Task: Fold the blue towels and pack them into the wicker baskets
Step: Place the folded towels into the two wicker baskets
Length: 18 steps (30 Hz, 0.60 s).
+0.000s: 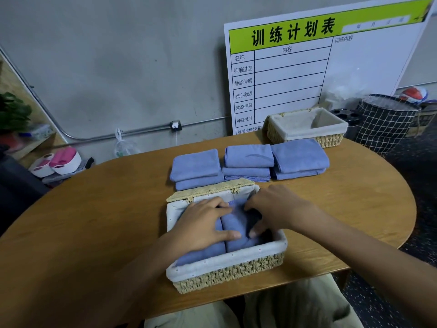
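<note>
Packing is the step I read here: both of my hands are down inside the near basket point(227, 263), settling folded blue towels against its cloth lining.

Starting at the left, my left hand point(203, 227) lies flat with the fingers spread and fairly straight, pressing on the left towel point(201, 253), thumb stretched across toward the middle towel point(236, 223) beside it. It pins rather than grips. To the right, my right hand point(279, 209) is curled over the far right part of the basket, fingers bent down onto the middle towel's edge and thumb tucked low beside it; it seems to be pinching or pushing that towel into place, though the fingertips are partly hidden, so I cannot be sure the grip is closed. A dark gap shows under this hand, so I judge there is room for one more towel on that side.

Beyond the basket, three stacks of folded towels point(248, 162) wait in a row on the table point(94, 209), just past the basket's lid point(210, 189), well clear of both hands. Farther right and back stands the second basket point(307, 127), lined and holding nothing I can see.

Next, I think, comes lifting both hands out and reaching forward over the lid for the nearest stack, keeping its fold from springing loose.
</note>
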Each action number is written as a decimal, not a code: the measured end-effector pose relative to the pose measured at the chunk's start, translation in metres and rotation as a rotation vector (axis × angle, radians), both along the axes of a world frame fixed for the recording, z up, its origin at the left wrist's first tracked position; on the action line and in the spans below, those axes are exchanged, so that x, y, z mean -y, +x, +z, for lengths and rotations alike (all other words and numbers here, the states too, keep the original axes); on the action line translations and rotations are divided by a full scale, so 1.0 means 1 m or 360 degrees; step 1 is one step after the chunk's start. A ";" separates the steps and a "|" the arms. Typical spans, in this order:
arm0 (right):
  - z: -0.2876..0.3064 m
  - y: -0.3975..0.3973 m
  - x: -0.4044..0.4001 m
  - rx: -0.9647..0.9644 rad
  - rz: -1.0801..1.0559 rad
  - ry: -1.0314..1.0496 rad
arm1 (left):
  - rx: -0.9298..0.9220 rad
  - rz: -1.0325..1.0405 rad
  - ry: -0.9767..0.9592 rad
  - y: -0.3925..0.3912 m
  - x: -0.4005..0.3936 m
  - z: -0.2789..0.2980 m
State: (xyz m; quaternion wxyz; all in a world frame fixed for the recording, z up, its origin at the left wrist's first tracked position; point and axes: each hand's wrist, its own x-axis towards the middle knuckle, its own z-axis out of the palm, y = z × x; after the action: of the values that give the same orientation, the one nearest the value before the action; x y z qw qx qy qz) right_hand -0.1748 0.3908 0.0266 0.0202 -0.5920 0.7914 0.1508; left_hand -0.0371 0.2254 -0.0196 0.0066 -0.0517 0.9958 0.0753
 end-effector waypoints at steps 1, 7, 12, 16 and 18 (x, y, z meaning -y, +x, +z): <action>0.001 -0.001 0.001 -0.0002 -0.0011 -0.0049 | -0.0052 0.0031 0.0016 -0.002 0.000 -0.001; -0.005 0.000 0.003 -0.0074 -0.0020 -0.0075 | -0.0094 0.0066 -0.0079 -0.003 -0.001 -0.012; -0.011 0.011 0.001 -0.0132 -0.0047 -0.0024 | -0.0035 0.0074 -0.0125 -0.001 -0.005 -0.015; -0.014 0.016 -0.001 -0.0103 -0.0104 -0.0060 | -0.0016 0.0085 -0.0175 -0.002 -0.010 -0.011; -0.009 0.015 -0.001 -0.0036 -0.0136 -0.0050 | -0.0008 0.0054 -0.0073 -0.002 -0.008 -0.006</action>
State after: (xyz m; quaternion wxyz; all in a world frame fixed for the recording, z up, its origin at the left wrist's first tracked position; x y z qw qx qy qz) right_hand -0.1598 0.3921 0.0181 0.0085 -0.5561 0.8185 0.1441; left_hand -0.0388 0.2338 -0.0258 0.0016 -0.0685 0.9963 0.0528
